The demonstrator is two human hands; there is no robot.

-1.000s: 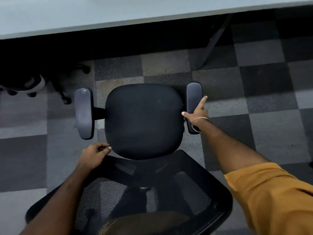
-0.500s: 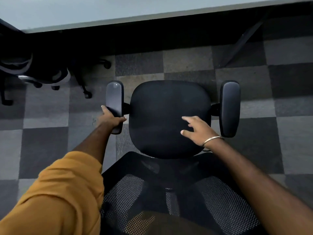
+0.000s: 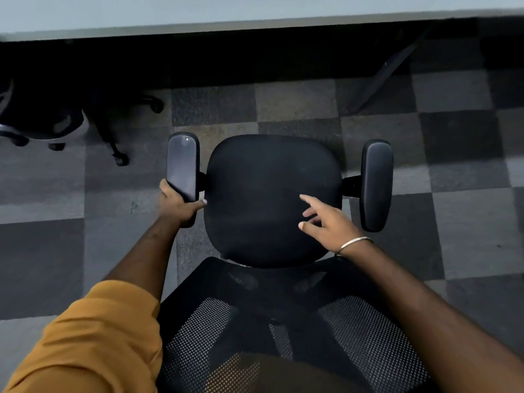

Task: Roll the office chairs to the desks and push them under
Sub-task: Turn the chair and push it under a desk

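Note:
A black office chair (image 3: 272, 199) stands below me, its seat facing the grey desk (image 3: 255, 12) across the top of the view. Its mesh backrest (image 3: 283, 336) is nearest me. My left hand (image 3: 177, 204) grips the rear end of the left armrest (image 3: 183, 165). My right hand (image 3: 326, 219) hovers with spread fingers over the right rear of the seat, left of the right armrest (image 3: 377, 182); whether it touches the seat is unclear. A strip of carpet separates the chair from the desk edge.
Another office chair (image 3: 42, 120) sits partly under the desk at far left, its castors (image 3: 122, 160) showing. A slanted desk leg (image 3: 382, 75) stands at upper right. The floor is grey checkered carpet (image 3: 453, 154).
My left hand went from the seat's rear edge to gripping the left armrest. My right hand left the right armrest and came over the seat. The chair now faces the desk squarely.

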